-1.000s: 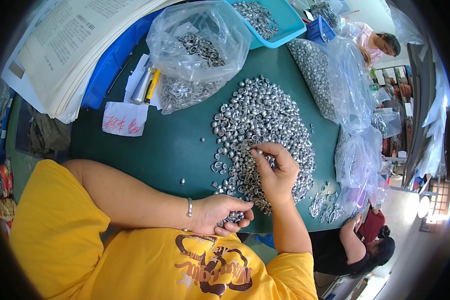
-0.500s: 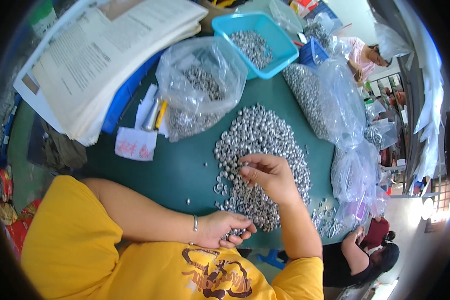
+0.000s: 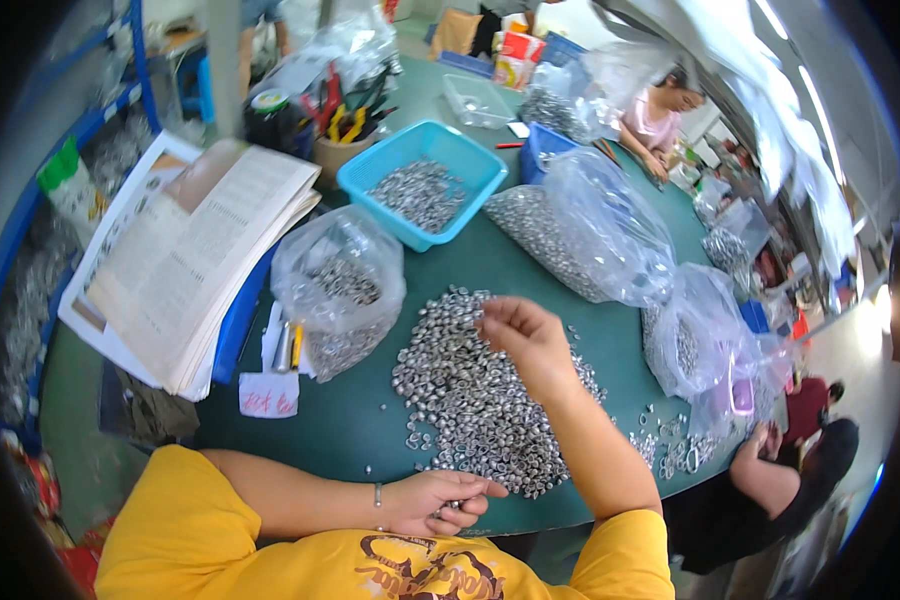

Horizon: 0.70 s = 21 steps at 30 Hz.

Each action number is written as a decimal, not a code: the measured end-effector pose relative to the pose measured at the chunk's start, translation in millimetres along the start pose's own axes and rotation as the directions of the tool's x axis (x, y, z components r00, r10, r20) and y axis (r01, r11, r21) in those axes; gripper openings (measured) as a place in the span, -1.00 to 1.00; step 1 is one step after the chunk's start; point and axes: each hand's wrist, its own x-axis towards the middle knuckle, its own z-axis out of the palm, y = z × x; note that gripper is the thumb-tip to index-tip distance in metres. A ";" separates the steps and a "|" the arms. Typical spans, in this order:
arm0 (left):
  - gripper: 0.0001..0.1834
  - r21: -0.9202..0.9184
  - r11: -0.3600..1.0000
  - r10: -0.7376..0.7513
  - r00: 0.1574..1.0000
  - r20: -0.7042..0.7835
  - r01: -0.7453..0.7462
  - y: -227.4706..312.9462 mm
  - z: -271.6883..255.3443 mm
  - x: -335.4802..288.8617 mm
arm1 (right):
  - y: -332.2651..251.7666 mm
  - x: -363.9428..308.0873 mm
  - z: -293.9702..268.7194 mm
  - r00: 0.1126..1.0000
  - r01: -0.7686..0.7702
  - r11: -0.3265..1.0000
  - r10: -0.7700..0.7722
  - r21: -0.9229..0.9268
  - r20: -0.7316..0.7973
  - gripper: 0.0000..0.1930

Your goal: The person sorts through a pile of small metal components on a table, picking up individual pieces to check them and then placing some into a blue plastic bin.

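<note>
A broad pile of small silver metal pieces [image 3: 470, 400], some rounded like beads and some ring-shaped, lies spread on the green tabletop [image 3: 450, 270]. My left hand [image 3: 438, 503] rests at the near edge, palm turned up, its fingers curled round several of these pieces; a few show between the fingers. Over the far part of the pile hovers my right hand [image 3: 525, 340], thumb and fingertips pinched together. Whatever sits in that pinch is too small to make out. A few loose pieces lie left of the pile.
Beyond the pile stand a clear bag [image 3: 340, 270] of metal pieces and a turquoise basket [image 3: 435, 225]. Larger filled bags [image 3: 560, 240] line the right side. Stacked papers [image 3: 205, 270] and a handwritten card [image 3: 268, 395] are left. Co-workers [image 3: 655, 120] sit across and at right.
The view has tilted up, so more of the far table shows. My left fingers have closed further over their pieces. My right hand now hovers nearer the pile's far end, still pinched.
</note>
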 end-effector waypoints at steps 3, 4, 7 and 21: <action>-0.69 0.031 0.999 -0.044 0.999 0.010 0.043 2.3 3.9 -4.9 | 19.3 -35.0 -26.2 0.997 -0.055 0.992 0.060 0.112 -0.041 -0.84; -0.70 0.017 1.000 0.021 0.999 0.038 -0.021 1.6 0.2 -4.9 | 25.8 -45.5 -33.2 0.994 -0.048 0.985 0.064 0.165 -0.092 -0.85; -0.74 0.006 0.992 0.124 0.992 -0.014 -0.124 8.1 6.3 0.3 | 43.4 -66.5 -48.7 0.977 0.014 0.951 0.053 0.310 -0.208 -0.87; -0.59 0.204 0.575 0.810 0.586 -0.004 -0.793 227.2 190.5 187.1 | 69.5 -77.9 -80.5 0.869 0.308 0.927 -0.183 0.213 -0.459 -0.87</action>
